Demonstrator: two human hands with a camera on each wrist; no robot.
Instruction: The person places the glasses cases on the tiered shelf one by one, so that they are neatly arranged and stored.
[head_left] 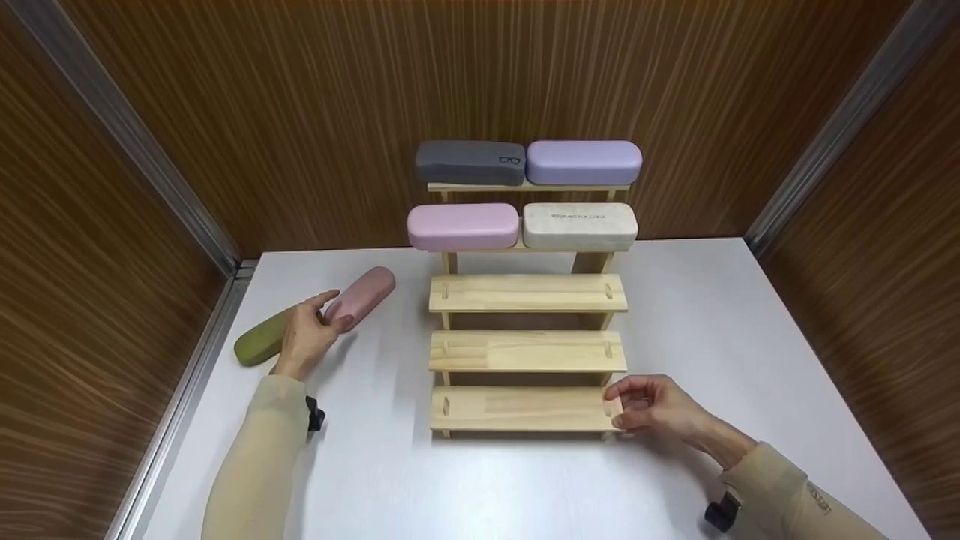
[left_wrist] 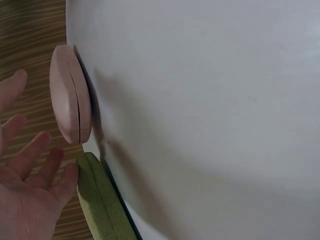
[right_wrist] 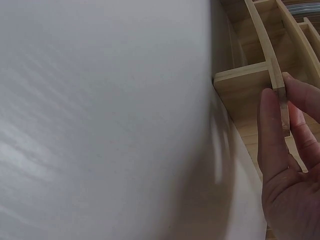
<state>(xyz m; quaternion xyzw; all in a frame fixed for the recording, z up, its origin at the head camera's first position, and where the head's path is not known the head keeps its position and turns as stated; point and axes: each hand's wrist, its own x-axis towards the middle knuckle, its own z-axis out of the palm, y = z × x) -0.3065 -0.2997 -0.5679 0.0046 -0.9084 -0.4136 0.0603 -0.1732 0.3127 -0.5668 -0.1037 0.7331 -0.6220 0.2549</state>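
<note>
At the left of the head view, my left hand [head_left: 304,334] hovers over a dusty-pink glasses case [head_left: 365,295] and a green glasses case [head_left: 262,341] lying end to end. Its fingers are spread in the left wrist view, apart from the pink case [left_wrist: 70,95] and beside the green case's [left_wrist: 102,200] near end. My right hand [head_left: 660,409] pinches the right end of the lowest shelf of a stepped wooden rack [head_left: 525,409]. In the right wrist view, the thumb and fingertips grip the board's corner [right_wrist: 280,90].
A grey glasses case [head_left: 469,163] and a lavender one [head_left: 585,163] fill the rack's top shelf. Below them sit a bright pink case [head_left: 463,226] and a cream case [head_left: 580,226]. Wood-patterned panels [head_left: 360,75] enclose the white table [head_left: 487,487] at the back and sides.
</note>
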